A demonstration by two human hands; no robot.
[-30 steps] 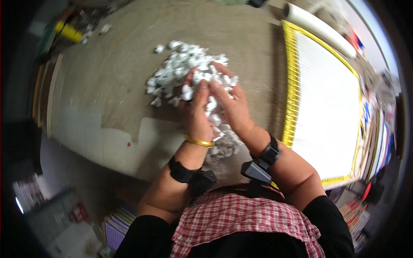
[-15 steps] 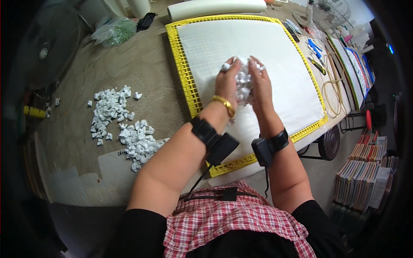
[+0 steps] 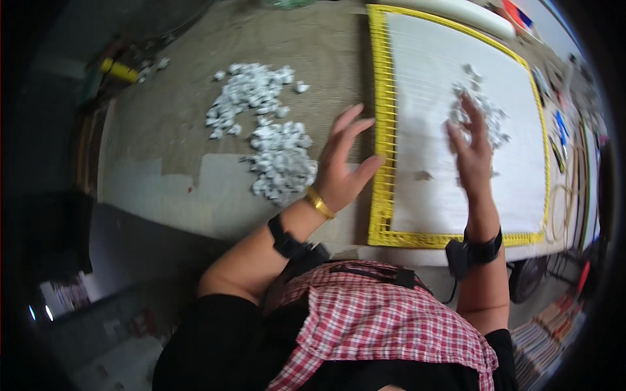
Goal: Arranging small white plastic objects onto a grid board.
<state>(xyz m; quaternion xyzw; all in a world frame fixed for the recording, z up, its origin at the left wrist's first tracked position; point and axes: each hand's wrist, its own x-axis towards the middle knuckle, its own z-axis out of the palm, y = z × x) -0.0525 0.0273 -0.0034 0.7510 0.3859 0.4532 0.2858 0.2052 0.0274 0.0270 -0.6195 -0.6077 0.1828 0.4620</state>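
While your left hand (image 3: 342, 166) was spread, seemingly empty, and your right hand (image 3: 475, 150) hung loosely open by scattered pieces (image 3: 498, 125) on the white sheet (image 3: 433, 212) at two o'clock, the white heaps (image 3: 280, 156) at eleven looked light, rigid, perhaps chippable, best scooped low with cupped palms.

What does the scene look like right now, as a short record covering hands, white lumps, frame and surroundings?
Left hand: grip open, beside the yellow lattice frame
Right hand: grip open, over the white sheet, near scattered lumps
Lumps on table: two heaps, upper and lower
Frame: bordering the white sheet
Beyond frame: white roll
Right of frame: blue tool
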